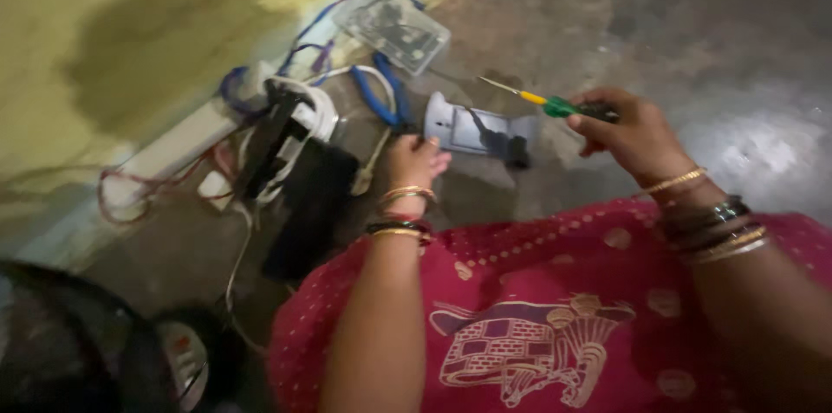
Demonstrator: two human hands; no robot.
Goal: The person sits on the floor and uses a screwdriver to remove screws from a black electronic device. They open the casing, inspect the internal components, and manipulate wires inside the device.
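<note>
I see a dim, warm-toned picture, soft all over with motion blur. The floor (745, 75) right of the screwdriver (555, 105) carries a pale sheen of glare, the brightest spot I get. The wall (130, 49) left of the screwdriver looks yellow-green with a dark blotch on it, stain or shadow I cannot tell. The cloth (537, 318) below the screwdriver is saturated red, its pattern smeared. The bottom left corner falls nearly black, and a round thing (78, 352) there is out of focus. Wires (286, 127) left of the screwdriver blur together.
</note>
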